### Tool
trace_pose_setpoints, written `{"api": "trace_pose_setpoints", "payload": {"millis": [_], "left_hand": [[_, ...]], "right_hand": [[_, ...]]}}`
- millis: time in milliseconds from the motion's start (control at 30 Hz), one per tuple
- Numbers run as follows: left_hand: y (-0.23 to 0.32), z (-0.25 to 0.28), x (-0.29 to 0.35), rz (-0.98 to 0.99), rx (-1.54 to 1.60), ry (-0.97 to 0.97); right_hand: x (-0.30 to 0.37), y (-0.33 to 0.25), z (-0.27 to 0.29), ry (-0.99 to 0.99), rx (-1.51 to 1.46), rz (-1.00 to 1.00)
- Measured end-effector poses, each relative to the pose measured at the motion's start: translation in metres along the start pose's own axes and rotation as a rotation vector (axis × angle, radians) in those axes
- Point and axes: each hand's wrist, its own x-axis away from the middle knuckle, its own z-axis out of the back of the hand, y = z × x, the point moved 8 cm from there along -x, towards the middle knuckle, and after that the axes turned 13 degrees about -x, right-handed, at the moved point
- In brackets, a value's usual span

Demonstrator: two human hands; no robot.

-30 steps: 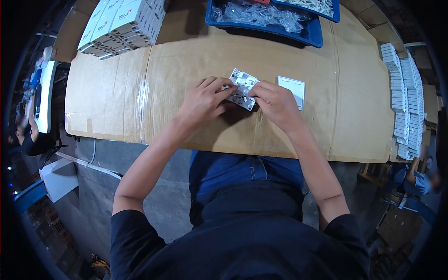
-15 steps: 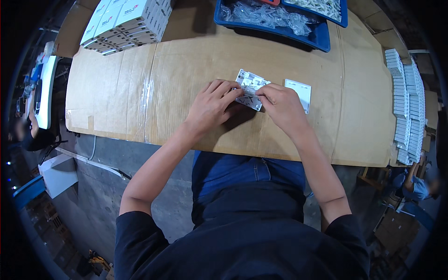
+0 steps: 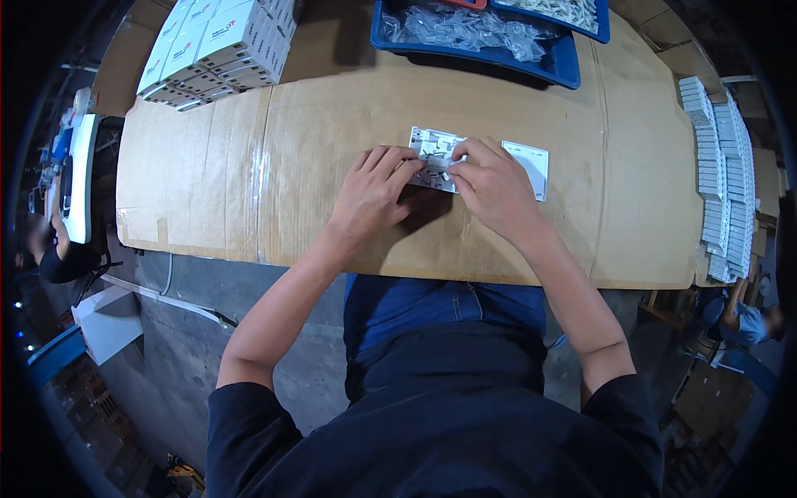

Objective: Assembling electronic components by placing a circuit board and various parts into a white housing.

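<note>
A white rectangular plastic housing (image 3: 435,143) with moulded ribs and small dark marks inside lies just above the cardboard, between my two hands. My left hand (image 3: 369,189) is closed on its left edge with thumb and fingertips. My right hand (image 3: 500,189) has thumb and index finger bent onto the right side of the housing. Those fingertips cover part of its inside, and any small piece between them is too small to make out. Right beside my right hand lies a flat white plate (image 3: 531,166), partly covered by the hand.
Cardboard (image 3: 332,116) covers the table. White boxes (image 3: 217,50) are stacked at the back left. A blue bin (image 3: 564,70) of clear plastic bags stands at the back, with another blue tray (image 3: 599,31) of small pale parts overlapping it. White stacks (image 3: 716,178) line the right edge. People work at both sides.
The housing has turned to lie straighter and shifted slightly left. My right thumb and index finger have spread a little on it. The whole view has shifted slightly.
</note>
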Motion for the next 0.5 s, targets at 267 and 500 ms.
{"api": "trace_pose_setpoints", "payload": {"millis": [267,500], "left_hand": [[-0.001,-0.002,0.0,0.01,-0.034,0.008],[0.001,0.001,0.001,0.022,-0.034,0.035]], "right_hand": [[-0.012,-0.001,-0.004,-0.016,0.094,-0.038],[-0.012,0.003,0.001,-0.093,0.061,-0.001]]}}
